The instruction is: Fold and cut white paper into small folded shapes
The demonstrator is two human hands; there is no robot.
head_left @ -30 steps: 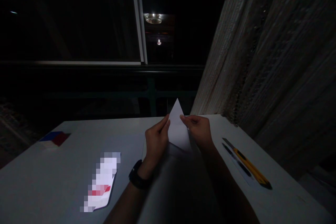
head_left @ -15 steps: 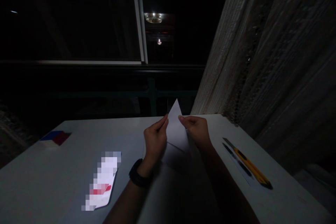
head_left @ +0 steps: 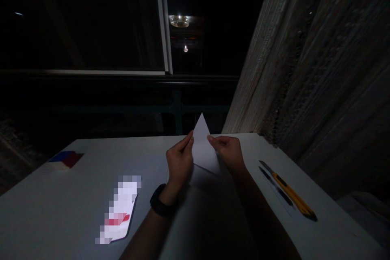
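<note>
A folded sheet of white paper (head_left: 202,146) is held up over the table, its pointed tip upward. My left hand (head_left: 180,156) pinches its left edge between thumb and fingers, and a dark watch sits on that wrist. On the other side, my right hand (head_left: 229,150) grips the right edge with the thumb on the near face. A crease or flap edge runs across the paper's lower part. The fingers behind the sheet are hidden.
A lit phone (head_left: 122,207) lies left on the white table (head_left: 73,199). Behind it sits a coloured block (head_left: 64,159). At right lie a yellow box cutter (head_left: 292,195) and a dark pen (head_left: 276,185). A curtain (head_left: 252,69) hangs behind, beside a window.
The paper's tip has shifted slightly to the left and up. Both hands keep their hold, almost in the same place.
</note>
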